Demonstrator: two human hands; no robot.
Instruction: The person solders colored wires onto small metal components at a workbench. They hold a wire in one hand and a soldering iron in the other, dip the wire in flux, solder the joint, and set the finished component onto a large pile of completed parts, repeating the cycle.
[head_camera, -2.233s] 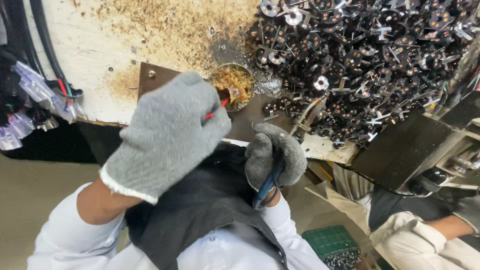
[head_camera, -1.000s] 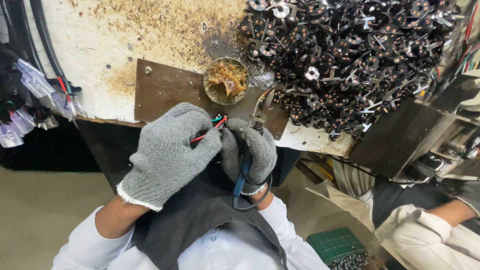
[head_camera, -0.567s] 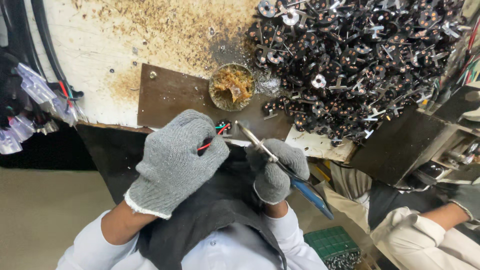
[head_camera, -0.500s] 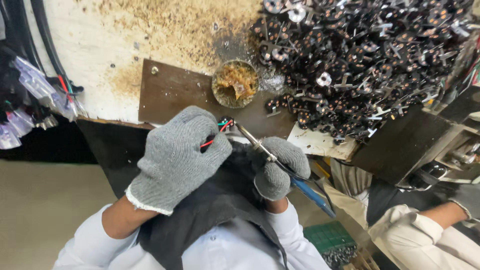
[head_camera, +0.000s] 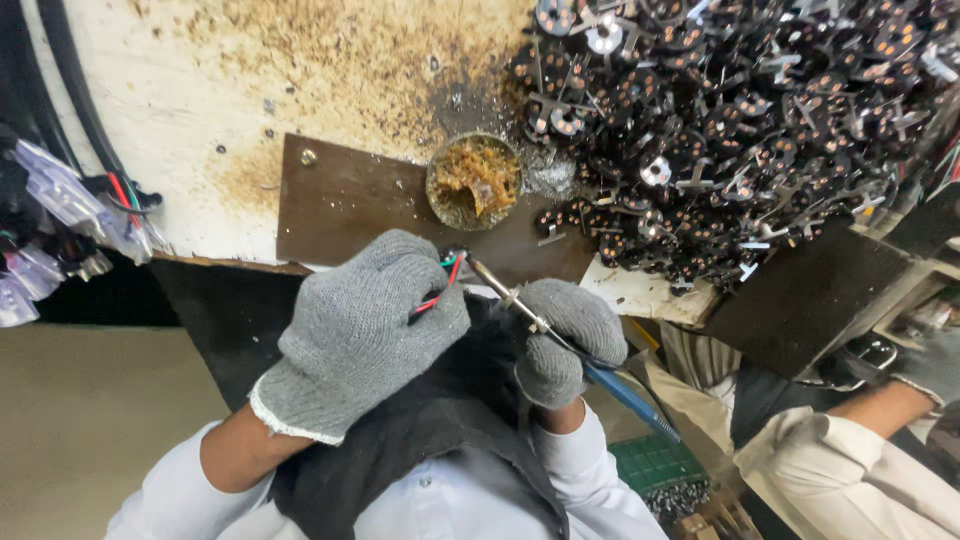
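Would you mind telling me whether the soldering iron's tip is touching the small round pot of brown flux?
Apart. The head view shows the soldering iron, held in the right hand, with its tip near the wires in the left hand, short of the flux pot.

Left hand: grey knit glove, white edge at the cuff.
Right hand: grey knit glove, same weave.
Wires: 1 red, 1 green, beside darker ones.
Soldering iron: silver metal shaft, blue handle.
Round tin: dull metal rim, amber and brown residue inside.
Plate: dark brown, under the tin.
Bench top: off-white, speckled with brown and ochre stains.
Heap of small parts: black, with copper dots and silver glints.
Apron: black, over white sleeves.
Green tray: green grid pattern.
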